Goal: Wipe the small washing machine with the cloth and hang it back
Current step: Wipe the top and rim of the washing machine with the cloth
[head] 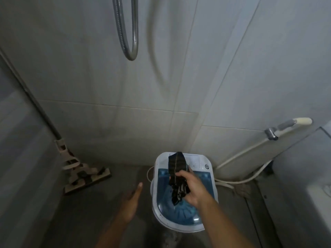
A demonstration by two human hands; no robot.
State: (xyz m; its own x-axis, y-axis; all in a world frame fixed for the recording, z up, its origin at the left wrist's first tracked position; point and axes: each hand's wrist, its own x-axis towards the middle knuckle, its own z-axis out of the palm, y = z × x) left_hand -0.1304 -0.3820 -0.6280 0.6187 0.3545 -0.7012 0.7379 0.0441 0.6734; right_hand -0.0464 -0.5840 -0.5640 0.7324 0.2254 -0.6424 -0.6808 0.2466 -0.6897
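A small white washing machine (200, 162) with a blue see-through lid stands on the floor against the tiled wall, right of centre. My right hand (192, 187) hovers over the lid and grips a dark striped cloth (176, 165); one end sticks up toward the control panel and the other hangs below my fingers. Left of the machine, my left hand (131, 199) is held flat with fingers stretched out, touching nothing.
A flat mop (86, 173) leans against the wall at left, its head on the floor. A metal shower hose (131, 42) loops down at the top. White hoses and a bidet sprayer (286, 125) run along the wall right of the machine.
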